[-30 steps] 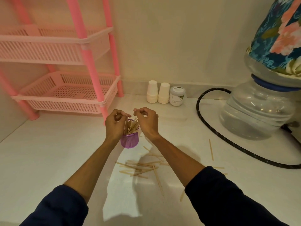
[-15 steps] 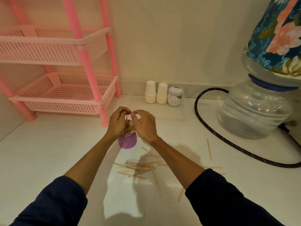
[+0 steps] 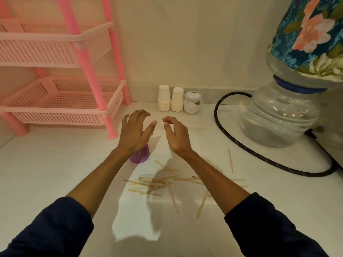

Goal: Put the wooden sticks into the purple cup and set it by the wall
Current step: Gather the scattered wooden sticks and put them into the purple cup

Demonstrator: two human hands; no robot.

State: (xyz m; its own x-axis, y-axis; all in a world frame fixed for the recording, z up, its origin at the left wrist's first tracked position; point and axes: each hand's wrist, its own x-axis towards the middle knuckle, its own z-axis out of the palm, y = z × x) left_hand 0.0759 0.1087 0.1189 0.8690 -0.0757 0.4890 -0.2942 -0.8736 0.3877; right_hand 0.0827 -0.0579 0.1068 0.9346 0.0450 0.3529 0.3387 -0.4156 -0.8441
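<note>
The purple cup (image 3: pixel 140 156) stands on the white counter, mostly hidden under my left hand (image 3: pixel 135 132); a few stick tips show at its rim. My left hand hovers over the cup with fingers spread and holds nothing. My right hand (image 3: pixel 175 135) floats just right of the cup, fingers loosely curled and apart, empty. Several wooden sticks (image 3: pixel 154 183) lie scattered on the counter in front of the cup, between my forearms. One more stick (image 3: pixel 230 160) lies alone further right.
A pink plastic rack (image 3: pixel 61 101) stands at the back left. Two stacks of white paper cups (image 3: pixel 170 101) and a small jar (image 3: pixel 193 102) sit by the wall. A water jug (image 3: pixel 282 115) with a floral cover and a black hose (image 3: pixel 239 145) fill the right.
Both hands were pinched together over the cup's rim among the sticks; now they have let go, opened and drawn apart above the cup.
</note>
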